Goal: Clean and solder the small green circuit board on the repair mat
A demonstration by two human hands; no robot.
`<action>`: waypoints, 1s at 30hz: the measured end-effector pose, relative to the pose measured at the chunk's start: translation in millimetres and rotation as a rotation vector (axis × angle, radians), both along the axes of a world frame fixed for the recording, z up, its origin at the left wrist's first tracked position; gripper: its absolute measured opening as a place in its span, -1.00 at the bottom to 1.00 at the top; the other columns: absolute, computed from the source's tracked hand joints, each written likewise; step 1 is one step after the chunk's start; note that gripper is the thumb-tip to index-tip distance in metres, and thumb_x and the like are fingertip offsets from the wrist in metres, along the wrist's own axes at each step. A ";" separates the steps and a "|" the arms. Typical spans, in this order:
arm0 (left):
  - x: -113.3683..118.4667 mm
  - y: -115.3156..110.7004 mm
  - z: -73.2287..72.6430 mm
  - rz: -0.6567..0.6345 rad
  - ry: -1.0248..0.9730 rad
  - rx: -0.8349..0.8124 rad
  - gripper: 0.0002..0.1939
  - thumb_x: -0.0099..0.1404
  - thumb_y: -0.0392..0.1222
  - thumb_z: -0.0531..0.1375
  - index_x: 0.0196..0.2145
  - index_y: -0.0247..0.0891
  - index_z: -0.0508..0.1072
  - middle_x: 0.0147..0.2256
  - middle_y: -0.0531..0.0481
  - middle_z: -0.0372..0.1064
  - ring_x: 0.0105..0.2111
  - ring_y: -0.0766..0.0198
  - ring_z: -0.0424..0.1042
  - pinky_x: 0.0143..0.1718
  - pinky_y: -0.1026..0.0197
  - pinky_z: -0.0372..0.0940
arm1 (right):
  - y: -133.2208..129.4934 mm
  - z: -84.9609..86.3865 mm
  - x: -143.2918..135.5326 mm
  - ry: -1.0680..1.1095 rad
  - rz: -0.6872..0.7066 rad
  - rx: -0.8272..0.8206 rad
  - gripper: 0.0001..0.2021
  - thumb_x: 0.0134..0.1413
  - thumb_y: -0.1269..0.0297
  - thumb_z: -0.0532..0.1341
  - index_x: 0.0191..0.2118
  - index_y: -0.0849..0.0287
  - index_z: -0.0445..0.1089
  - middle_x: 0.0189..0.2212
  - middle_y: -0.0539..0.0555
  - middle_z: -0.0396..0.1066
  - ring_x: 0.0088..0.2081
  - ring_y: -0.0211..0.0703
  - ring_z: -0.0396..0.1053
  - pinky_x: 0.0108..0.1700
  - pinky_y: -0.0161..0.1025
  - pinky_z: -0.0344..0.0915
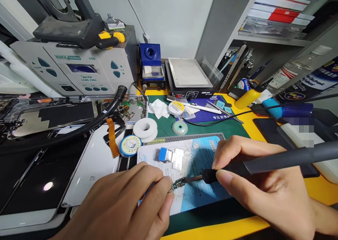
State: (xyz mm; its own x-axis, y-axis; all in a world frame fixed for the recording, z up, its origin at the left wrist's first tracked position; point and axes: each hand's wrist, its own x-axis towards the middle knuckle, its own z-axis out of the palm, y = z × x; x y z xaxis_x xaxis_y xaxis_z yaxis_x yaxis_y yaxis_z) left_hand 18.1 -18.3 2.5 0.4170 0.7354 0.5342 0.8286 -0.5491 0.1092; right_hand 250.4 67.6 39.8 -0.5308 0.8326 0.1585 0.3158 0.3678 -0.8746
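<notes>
My left hand (132, 197) is closed, thumb and fingers pinching a small green circuit board (179, 183); most of the board is hidden under the fingers. From the right, my right hand (260, 187) grips a black soldering iron (280, 159) like a pen. Its metal tip reaches the board's right end, apparently touching it. Both hands are over a blue and white card (202, 162) on the green mat (235, 127). Just behind the board lies a small metal shield piece (177, 159) with a blue tab (163, 154).
A hot air station (79, 69) stands at back left, its black hose (87, 129) crossing over phone parts. Behind are the soldering station (153, 84), reading 355, and a heating plate (188, 73). A solder spool (145, 128) lies mid-table. Yellow bottle (247, 98) and black cable (232, 116) are right.
</notes>
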 end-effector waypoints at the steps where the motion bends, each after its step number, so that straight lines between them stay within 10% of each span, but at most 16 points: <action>1: -0.4 -0.9 -0.4 0.005 -0.001 -0.010 -0.90 0.40 -0.29 0.15 -0.20 -0.18 0.46 -0.37 0.08 0.47 -0.40 0.23 0.46 -0.49 0.09 0.16 | -0.3 0.4 0.1 0.005 -0.001 0.001 -0.87 0.09 0.39 0.28 -0.44 0.03 0.41 -0.62 -0.05 0.37 -0.62 -0.21 0.26 -0.66 -0.31 0.16; 30: -2.8 0.7 0.4 0.035 -0.001 -0.036 -0.90 0.38 -0.31 0.14 -0.20 -0.16 0.44 -0.38 0.09 0.44 -0.43 0.23 0.44 -0.51 0.09 0.20 | 0.0 0.7 -1.7 0.024 -0.052 0.021 -0.86 0.03 0.39 0.28 -0.45 -0.03 0.42 -0.65 -0.11 0.32 -0.64 -0.25 0.21 -0.69 -0.33 0.13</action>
State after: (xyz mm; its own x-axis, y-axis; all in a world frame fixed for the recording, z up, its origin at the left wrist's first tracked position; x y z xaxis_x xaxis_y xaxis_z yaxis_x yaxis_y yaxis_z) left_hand 15.3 -17.6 2.8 0.3899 0.7685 0.5073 0.8471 -0.5154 0.1297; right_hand 248.7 67.6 40.5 -0.4831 0.8550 0.1884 0.3141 0.3701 -0.8742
